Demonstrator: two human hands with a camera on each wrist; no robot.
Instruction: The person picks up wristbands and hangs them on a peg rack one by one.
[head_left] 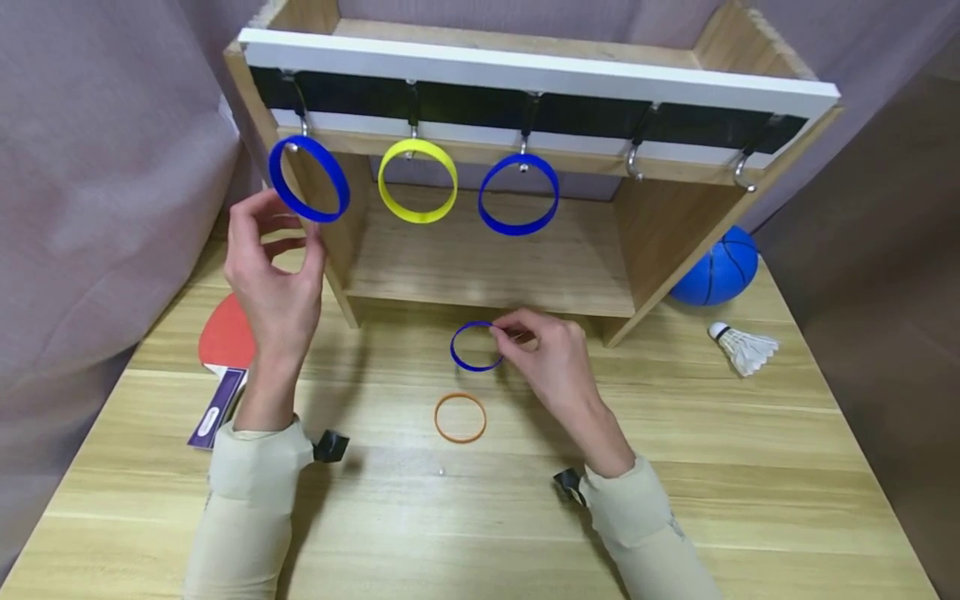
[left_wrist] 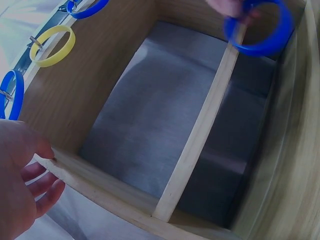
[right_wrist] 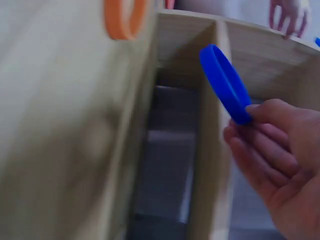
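My right hand (head_left: 551, 358) pinches a blue silicone wristband (right_wrist: 220, 90) between thumb and forefinger, in front of the wooden shelf (head_left: 487, 258) and above the table. My left hand (head_left: 273, 283) grips the front edge of the shelf's left side panel, thumb on the inner side and fingers outside in the left wrist view. Just over that hand, a blue wristband (head_left: 322, 217) hangs from the leftmost hook. A yellow wristband (head_left: 417, 220) hangs from the second hook and another blue wristband (head_left: 517, 230) from the third. An orange wristband (head_left: 436, 417) lies on the table.
Two hooks at the right, the fourth (head_left: 633, 158) and fifth (head_left: 742, 171), carry no band. A red table tennis bat (head_left: 228, 333) lies left. A blue ball (head_left: 716, 271) sits beside the shelf's right side, with a white shuttlecock (head_left: 746, 348) in front.
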